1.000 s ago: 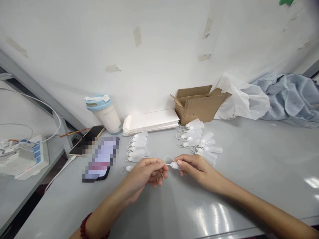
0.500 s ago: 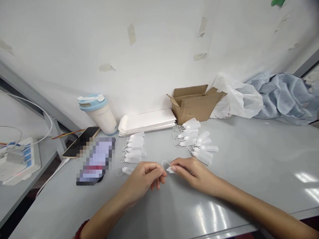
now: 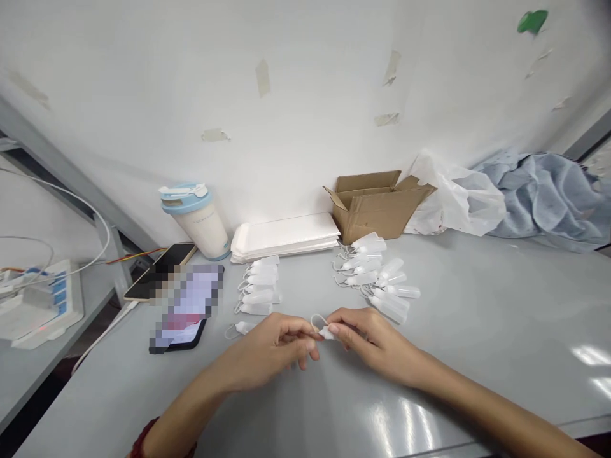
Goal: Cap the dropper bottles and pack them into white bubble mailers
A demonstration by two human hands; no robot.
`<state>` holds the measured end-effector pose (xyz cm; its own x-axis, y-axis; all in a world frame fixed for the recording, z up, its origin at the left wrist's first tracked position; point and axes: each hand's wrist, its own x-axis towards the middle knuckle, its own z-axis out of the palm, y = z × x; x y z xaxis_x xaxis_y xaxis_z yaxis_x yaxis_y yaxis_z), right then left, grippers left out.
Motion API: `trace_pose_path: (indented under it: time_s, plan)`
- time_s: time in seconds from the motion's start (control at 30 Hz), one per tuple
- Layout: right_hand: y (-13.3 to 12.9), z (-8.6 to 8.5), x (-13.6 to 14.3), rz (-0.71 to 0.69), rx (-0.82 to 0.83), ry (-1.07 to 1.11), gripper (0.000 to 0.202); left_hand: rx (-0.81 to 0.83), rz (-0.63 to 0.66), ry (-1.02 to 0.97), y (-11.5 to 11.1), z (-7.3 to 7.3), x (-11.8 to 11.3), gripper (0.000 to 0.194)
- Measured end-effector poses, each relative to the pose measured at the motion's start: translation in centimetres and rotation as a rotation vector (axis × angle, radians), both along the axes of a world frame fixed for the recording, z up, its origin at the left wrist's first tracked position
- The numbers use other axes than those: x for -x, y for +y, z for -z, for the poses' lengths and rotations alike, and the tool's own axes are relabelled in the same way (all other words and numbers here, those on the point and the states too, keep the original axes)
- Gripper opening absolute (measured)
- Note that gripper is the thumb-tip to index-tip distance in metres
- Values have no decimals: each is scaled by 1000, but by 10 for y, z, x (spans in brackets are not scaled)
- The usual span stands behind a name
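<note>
A small white plastic squeeze bottle [image 3: 327, 332] with a thin looped cord [image 3: 317, 315] at its tip is pinched between the thumb and fingers of my right hand [image 3: 367, 334]; most of its body is hidden behind them. Facing it, my left hand [image 3: 279, 346] has curled fingers, with the fingertips at the bottle's tip and the cord's left end. Past my left hand, several like bottles [image 3: 261, 280] lie in a column, and a nearer bottle [image 3: 244, 327] is partly covered by that hand. Beyond my right hand lies a loose pile of bottles [image 3: 377, 273].
An open cardboard box [image 3: 377, 213], a stack of white padded envelopes [image 3: 286, 235] and a lidded cup [image 3: 203, 226] stand along the wall. Two phones, one a black phone [image 3: 165, 270], lie left. A plastic bag [image 3: 458, 197] and blue cloth [image 3: 544, 197] sit far right.
My left thumb has dropped a little away from the cord, while the left index finger reaches to the bottle's tip. My right hand keeps its pinch. The whole view has shifted slightly.
</note>
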<state>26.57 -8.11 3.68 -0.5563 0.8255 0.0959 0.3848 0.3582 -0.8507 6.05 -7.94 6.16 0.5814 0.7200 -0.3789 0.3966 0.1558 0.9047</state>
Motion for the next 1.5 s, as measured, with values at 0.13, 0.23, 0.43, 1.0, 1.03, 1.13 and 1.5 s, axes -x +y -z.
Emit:
trace_pose_path:
  time_s: [0.13, 0.23, 0.43, 1.0, 1.03, 1.13, 1.5]
  plan:
    - [0, -1, 0, 26, 13, -1, 30, -29, 35, 71, 0, -7, 5, 23]
    - [0, 0, 0, 12, 30, -1, 31, -82, -46, 61, -1, -5, 2, 22]
    - [-3, 7, 2, -17, 20, -8, 26, -126, -103, 72, -5, 6, -3, 23]
    - [-6, 11, 6, 44, -8, 10, 22, -169, -67, 134, 2, -8, 11, 20]
    - [-6, 11, 5, 60, -14, 9, 22, -187, -77, 149, 2, -9, 12, 22]
    - [-4, 11, 4, 66, -31, 13, 21, -224, -76, 176, 2, -10, 10, 21]
    - [-4, 22, 3, -23, -373, 43, 19, -207, 36, 220, 0, -11, 10, 28]
